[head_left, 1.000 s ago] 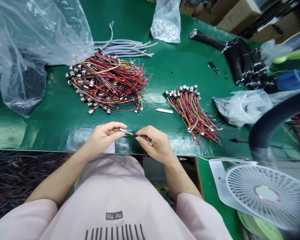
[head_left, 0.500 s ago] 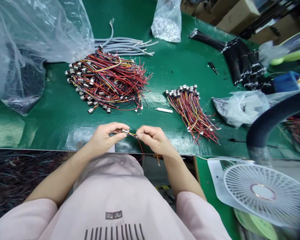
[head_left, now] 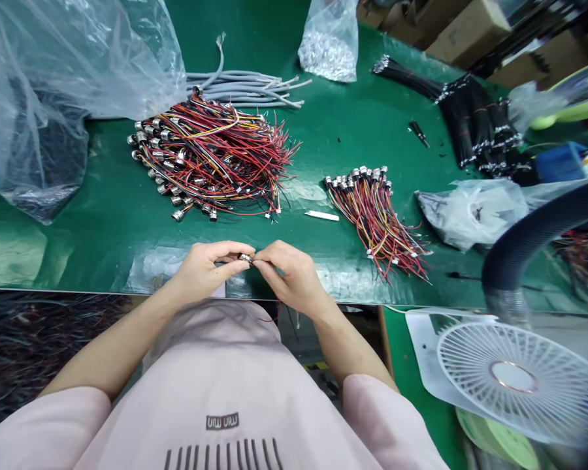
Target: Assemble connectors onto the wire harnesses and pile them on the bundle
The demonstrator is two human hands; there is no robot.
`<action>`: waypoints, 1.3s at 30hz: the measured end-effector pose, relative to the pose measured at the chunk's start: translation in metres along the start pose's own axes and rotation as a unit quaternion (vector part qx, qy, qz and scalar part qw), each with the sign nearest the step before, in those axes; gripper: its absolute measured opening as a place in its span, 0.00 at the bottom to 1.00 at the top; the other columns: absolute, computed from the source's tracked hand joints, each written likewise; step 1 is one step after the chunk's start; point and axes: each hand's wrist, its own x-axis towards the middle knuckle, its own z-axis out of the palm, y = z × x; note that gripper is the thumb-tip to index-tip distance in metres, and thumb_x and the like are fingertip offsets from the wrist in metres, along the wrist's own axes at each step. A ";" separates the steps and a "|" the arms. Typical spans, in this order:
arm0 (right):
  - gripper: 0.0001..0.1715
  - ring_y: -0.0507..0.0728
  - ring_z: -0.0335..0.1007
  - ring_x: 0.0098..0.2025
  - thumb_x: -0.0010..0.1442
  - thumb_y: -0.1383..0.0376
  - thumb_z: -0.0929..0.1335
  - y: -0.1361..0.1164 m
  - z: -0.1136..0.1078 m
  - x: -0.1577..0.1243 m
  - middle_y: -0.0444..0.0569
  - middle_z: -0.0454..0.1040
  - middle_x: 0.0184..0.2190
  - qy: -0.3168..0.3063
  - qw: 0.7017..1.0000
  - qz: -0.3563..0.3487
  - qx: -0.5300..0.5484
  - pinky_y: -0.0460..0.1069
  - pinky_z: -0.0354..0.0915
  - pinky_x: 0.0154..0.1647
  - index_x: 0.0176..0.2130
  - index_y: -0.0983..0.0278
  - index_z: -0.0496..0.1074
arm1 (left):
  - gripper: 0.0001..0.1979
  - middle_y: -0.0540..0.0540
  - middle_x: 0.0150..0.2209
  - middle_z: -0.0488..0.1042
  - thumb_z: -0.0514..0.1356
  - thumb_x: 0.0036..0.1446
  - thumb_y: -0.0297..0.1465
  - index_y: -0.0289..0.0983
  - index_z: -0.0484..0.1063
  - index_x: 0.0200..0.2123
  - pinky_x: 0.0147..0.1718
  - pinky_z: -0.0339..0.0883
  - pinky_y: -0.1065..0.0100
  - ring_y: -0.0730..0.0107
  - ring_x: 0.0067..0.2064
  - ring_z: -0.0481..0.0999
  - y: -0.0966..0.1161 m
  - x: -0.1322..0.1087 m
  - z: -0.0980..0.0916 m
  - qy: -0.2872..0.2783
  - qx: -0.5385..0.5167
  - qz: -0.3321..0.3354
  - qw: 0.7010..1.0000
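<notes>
Between thumb and fingers, my left hand (head_left: 214, 264) pinches a small silver metal connector (head_left: 245, 258) above the table's front edge. My right hand (head_left: 290, 273) is closed at the connector's wire end, its fingertips nearly meeting the left ones. The connector's wires are mostly hidden by the right fingers; a thin red wire hangs below that hand. To the right lies a bundle of similar wired connectors (head_left: 372, 219). A larger heap of them (head_left: 215, 160) is beyond the hands, on the left. A white pen-like stick (head_left: 322, 215) rests between the two piles.
Grey cables (head_left: 255, 88) lie behind the heap, beside a large clear plastic bag (head_left: 44, 130). A bag of small shiny parts (head_left: 328, 55) and black cable bundles (head_left: 475, 124) are farther back. At right stand a black hose (head_left: 524, 241) and a white fan (head_left: 509, 378).
My right hand has moved left along the wires, up to the connector, covering the coloured wires that showed between the hands. My left hand has kept its place and its pinch.
</notes>
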 end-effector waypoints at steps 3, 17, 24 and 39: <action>0.09 0.54 0.73 0.36 0.66 0.66 0.64 0.001 -0.006 0.002 0.49 0.77 0.34 0.012 1.000 0.012 0.019 0.49 0.68 0.39 0.38 0.61 0.74 | 0.13 0.44 0.39 0.83 0.64 0.53 0.34 0.35 0.80 0.42 0.42 0.76 0.67 0.65 0.39 0.82 -0.002 0.000 -0.001 0.003 -0.022 -0.016 1.000; 0.07 0.53 0.73 0.35 0.63 0.69 0.66 0.006 -0.015 -0.001 0.48 0.77 0.31 -0.017 0.997 0.006 0.070 0.48 0.69 0.38 0.36 0.63 0.75 | 0.10 0.45 0.39 0.83 0.64 0.56 0.32 0.36 0.80 0.41 0.41 0.75 0.72 0.68 0.38 0.82 -0.002 -0.001 -0.002 -0.007 -0.019 0.044 0.999; 0.07 0.51 0.73 0.32 0.62 0.69 0.67 0.004 -0.012 0.001 0.47 0.77 0.30 -0.024 0.990 0.037 0.136 0.47 0.68 0.35 0.34 0.64 0.76 | 0.09 0.45 0.39 0.83 0.64 0.56 0.31 0.36 0.80 0.40 0.40 0.75 0.73 0.69 0.38 0.82 -0.001 -0.001 -0.002 -0.002 0.007 0.086 0.996; 0.06 0.52 0.73 0.34 0.62 0.69 0.67 -0.005 -0.013 -0.002 0.48 0.78 0.31 0.004 0.999 0.022 0.032 0.48 0.68 0.37 0.34 0.63 0.75 | 0.09 0.46 0.38 0.83 0.64 0.56 0.31 0.36 0.80 0.40 0.39 0.75 0.74 0.70 0.37 0.82 0.001 0.001 -0.001 0.014 0.039 0.099 0.994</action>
